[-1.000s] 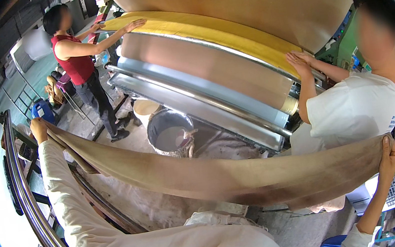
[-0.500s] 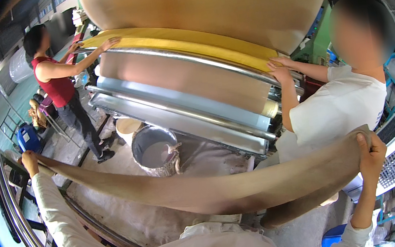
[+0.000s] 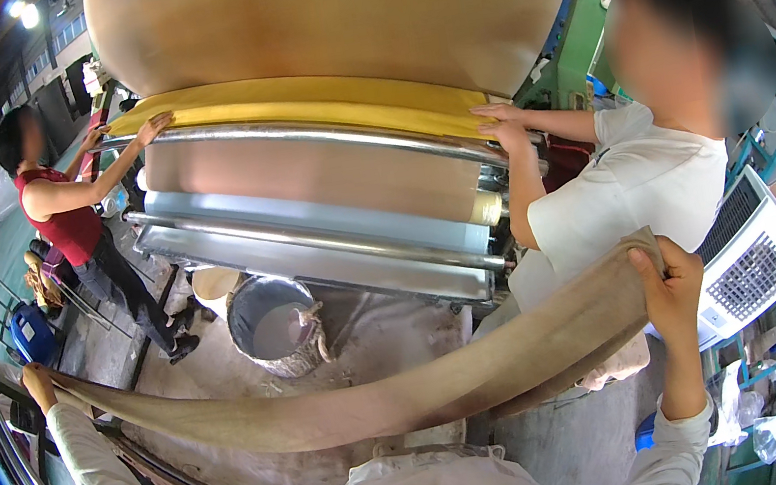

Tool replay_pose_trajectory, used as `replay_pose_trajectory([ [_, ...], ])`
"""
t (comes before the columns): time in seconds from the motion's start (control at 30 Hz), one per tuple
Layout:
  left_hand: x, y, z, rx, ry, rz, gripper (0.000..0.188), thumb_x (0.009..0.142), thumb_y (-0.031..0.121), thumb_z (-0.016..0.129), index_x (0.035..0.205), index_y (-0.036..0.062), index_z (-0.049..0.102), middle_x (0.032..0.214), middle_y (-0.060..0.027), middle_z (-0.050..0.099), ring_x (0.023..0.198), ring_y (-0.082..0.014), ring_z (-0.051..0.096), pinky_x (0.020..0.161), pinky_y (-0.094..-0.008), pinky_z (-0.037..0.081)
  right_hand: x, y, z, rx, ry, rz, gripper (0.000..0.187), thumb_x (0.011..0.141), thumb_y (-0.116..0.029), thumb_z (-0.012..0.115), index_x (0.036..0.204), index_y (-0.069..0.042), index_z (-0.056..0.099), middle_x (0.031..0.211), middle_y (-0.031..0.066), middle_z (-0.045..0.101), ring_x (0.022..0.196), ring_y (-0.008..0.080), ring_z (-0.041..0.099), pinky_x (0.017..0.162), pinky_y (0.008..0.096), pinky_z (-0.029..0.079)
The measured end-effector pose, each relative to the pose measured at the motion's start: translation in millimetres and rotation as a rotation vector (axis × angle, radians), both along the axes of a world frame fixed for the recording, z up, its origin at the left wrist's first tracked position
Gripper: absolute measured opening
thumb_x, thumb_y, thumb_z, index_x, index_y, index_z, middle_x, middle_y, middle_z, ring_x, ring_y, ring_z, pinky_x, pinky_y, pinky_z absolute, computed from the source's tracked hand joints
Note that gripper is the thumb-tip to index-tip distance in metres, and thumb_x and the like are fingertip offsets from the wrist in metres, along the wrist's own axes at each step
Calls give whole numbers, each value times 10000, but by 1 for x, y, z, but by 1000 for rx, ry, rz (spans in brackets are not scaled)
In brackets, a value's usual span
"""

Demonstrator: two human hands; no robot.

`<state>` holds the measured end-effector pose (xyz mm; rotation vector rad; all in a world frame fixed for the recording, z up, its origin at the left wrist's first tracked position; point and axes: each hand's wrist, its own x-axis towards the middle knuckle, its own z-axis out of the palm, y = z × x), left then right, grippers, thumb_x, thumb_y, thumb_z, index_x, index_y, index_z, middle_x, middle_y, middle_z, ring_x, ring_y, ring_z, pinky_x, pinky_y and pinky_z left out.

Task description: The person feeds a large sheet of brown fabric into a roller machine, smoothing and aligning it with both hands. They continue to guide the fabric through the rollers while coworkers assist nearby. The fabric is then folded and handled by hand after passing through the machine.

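Note:
A long brown cloth strip [image 3: 362, 413] hangs between my two hands and sags in the middle. My left hand [image 3: 39, 387] is closed on its left end, beside the metal railing. On the right, my right hand [image 3: 670, 287] grips the other end, with the thumb pressed over the cloth. Part of the strip is doubled back underneath near this hand. Ahead, two co-workers rest their hands on a yellow cloth [image 3: 309, 100], which lies along a machine's metal roller [image 3: 293, 129].
A large brown drum [image 3: 337, 21] fills the top. Below the rollers stand a grey bucket [image 3: 291, 363] with pale liquid and a cream bucket [image 3: 213, 285]. Curved metal rails [image 3: 17, 463] run along the left. A white air cooler [image 3: 753, 265] stands at right, behind a co-worker.
The whole view has shifted, so the machine and co-workers sit further left. The doubled-back part of the brown strip hangs less low. Both hands keep their hold; the co-workers' hands stay on the yellow cloth.

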<state>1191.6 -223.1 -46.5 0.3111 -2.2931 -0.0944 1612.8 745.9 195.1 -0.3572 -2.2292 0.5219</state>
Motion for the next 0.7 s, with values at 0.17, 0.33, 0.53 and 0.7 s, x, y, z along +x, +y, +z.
replay_pose_trajectory([
  [0.17,-12,4,1,-6,-50,18,177,767,134,497,787,-4,605,770,-218,603,763,-377,590,674,-440,459,-5,3,-8,24,-1,2,108,769,-71,633,827,20,630,535,33,515,493,50,406,467,205,333],
  [0.33,-13,18,-2,-22,-42,3,180,734,98,499,744,-23,632,755,-223,609,728,-366,601,655,-420,468,-10,3,-9,24,-23,-19,110,777,-84,631,824,15,630,523,26,495,488,49,378,456,209,319],
  [0.53,-25,16,-3,-32,-18,-41,144,742,79,515,739,-19,620,741,-230,598,726,-378,593,644,-423,464,-7,5,-15,-19,-34,-33,114,776,-94,640,804,15,623,500,34,460,472,52,351,434,220,296],
  [0.7,-33,20,-10,-9,-75,-23,155,744,87,507,772,-17,619,756,-229,603,744,-376,597,658,-422,464,-10,6,-16,14,-43,-7,131,771,-98,651,765,19,594,489,49,430,466,60,329,426,230,289],
])
